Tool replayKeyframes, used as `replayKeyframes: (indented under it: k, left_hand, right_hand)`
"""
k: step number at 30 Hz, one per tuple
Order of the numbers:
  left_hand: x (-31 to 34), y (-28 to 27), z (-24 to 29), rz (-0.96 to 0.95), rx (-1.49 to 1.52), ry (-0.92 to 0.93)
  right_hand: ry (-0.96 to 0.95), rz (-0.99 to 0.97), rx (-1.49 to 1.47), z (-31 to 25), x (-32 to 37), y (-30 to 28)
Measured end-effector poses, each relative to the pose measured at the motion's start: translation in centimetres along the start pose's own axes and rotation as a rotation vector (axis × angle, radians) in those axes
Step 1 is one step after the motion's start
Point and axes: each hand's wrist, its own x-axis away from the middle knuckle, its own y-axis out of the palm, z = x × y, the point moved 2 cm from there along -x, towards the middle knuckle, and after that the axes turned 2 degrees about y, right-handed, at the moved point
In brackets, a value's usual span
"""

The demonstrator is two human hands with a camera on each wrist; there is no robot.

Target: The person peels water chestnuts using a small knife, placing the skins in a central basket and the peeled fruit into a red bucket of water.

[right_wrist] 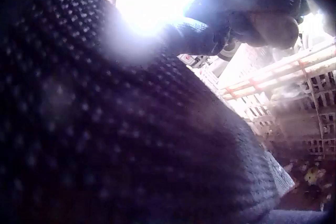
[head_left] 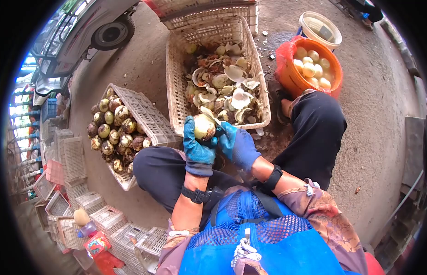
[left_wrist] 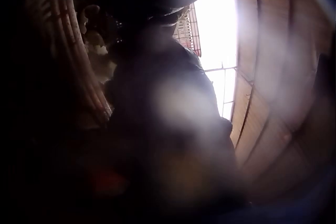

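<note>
In the head view my gloved left hand [head_left: 198, 149] holds a pale onion [head_left: 205, 127] with brown patches, its fingers curled round the side and underneath. The gloved right hand [head_left: 238, 143] is close against the onion's right side, fingers curled. A loose strip of peel [head_left: 208, 112] lifts off the top of the onion and runs to the right fingertips, which pinch its end. Both hands are over the near edge of a crate [head_left: 174, 91] of onion peels [head_left: 234, 73]. The wrist views are dark and glary; in the right one the onion shows behind the glove.
Left of me a tipped crate [head_left: 147, 110] holds unpeeled, dirty onions [head_left: 122, 112]. An orange tub [head_left: 335, 68] of peeled onions [head_left: 310, 68] stands by my right knee, with a white bucket [head_left: 330, 25] behind it. Stacked crates [head_left: 108, 215] and a parked vehicle [head_left: 76, 41] are at left.
</note>
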Motion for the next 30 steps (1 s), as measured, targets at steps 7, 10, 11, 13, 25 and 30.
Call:
replayKeyframes:
  k: [7, 10, 11, 13, 25, 30]
  left_hand:
    - [-0.6, -1.2, 1.0, -0.21, -0.006, -0.143]
    - [-0.1, -0.8, 0.8, -0.173, 0.002, -0.12]
    - [-0.1, -1.4, 0.5, -0.158, 0.011, -0.119]
    - [0.2, -1.0, 0.5, -0.133, 0.03, -0.109]
    - [1.1, 1.1, 0.6, -0.368, -0.264, 0.023]
    - [1.4, 1.8, 1.2, -0.504, -0.383, 0.309]
  right_hand:
    - [0.226, -0.28, -0.977, 2.0, -1.2, -0.4]
    - [0.254, -0.234, -1.025, -0.2, -0.9, -2.7]
    - [0.263, -0.3, -1.005, -0.5, -0.8, -3.9]
    - [0.253, -0.354, -1.0, -0.8, -0.7, -4.2]
    - [0.078, -0.231, -1.197, -0.6, -0.5, -3.9]
    - [0.132, -0.254, -1.152, -0.6, -0.6, -4.7]
